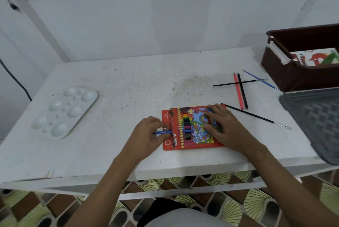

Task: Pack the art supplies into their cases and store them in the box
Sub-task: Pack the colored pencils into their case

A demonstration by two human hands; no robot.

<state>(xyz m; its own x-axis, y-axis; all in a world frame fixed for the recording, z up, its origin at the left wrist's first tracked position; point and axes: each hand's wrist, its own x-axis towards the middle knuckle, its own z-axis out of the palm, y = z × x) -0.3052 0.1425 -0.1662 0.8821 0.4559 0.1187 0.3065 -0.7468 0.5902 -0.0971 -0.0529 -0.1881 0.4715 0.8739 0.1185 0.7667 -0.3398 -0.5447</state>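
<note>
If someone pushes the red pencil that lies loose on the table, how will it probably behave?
The red pencil looks thin, straight and rigid, so it would likely slide or roll, not bend. The black paintbrush lies across it and the black pencil sits right beside it, so a push would probably disturb both. It seems light for its length.

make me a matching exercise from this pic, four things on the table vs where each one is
Things:
1. paint palette
2. blue pencil
3. brown box
4. red pencil

Places:
A. far right corner of the table
B. pinched in the left hand, at the pencil case opening
C. left side of the table
D. lying beside a black pencil, right of centre

Pairs: 1-C, 2-B, 3-A, 4-D
</note>
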